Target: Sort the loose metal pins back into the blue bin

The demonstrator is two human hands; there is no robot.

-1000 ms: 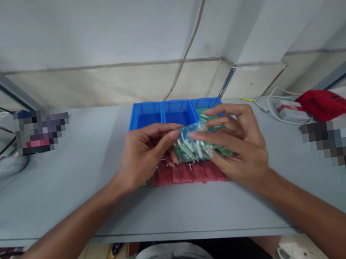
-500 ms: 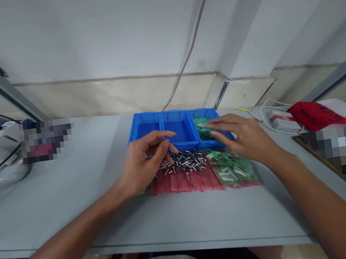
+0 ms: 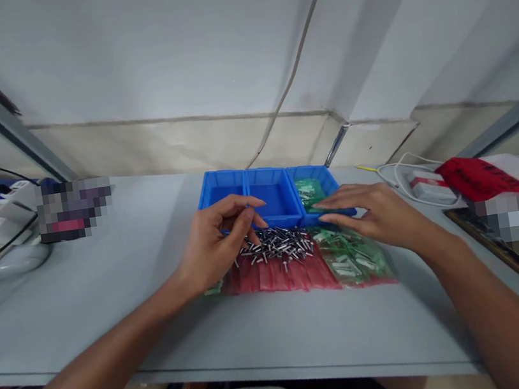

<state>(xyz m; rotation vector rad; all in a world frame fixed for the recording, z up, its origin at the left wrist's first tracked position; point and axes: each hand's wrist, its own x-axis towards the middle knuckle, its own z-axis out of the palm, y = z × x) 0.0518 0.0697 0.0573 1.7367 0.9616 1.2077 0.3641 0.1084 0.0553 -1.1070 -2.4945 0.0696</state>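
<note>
My left hand (image 3: pixel 224 238) hovers over the left part of a pile of metal screws (image 3: pixel 283 244), its fingers loosely curled and apart, nothing visible in them. The screws lie on red plastic bags (image 3: pixel 283 276). My right hand (image 3: pixel 363 212) is at the front edge of the right blue bin (image 3: pixel 329 178), fingers and thumb apart, with nothing seen between them. Green packets (image 3: pixel 307 191) lie in that bin. More green bags with pale pieces (image 3: pixel 353 258) rest in front of it. The middle blue bin (image 3: pixel 272 199) and left blue bin (image 3: pixel 223 190) show bare bottoms.
White power strips and cables (image 3: pixel 1 214) stand at the left on the grey table (image 3: pixel 120 272). At the right lie a red bag (image 3: pixel 479 179), a small white box (image 3: pixel 432 186) and a dark-edged tray, partly blurred. A wall rises behind the table.
My right hand has moved down and slightly right, from over the green packets to the bin's front edge, uncovering more of them. My left hand has stayed nearly still. The view has shifted slightly.
</note>
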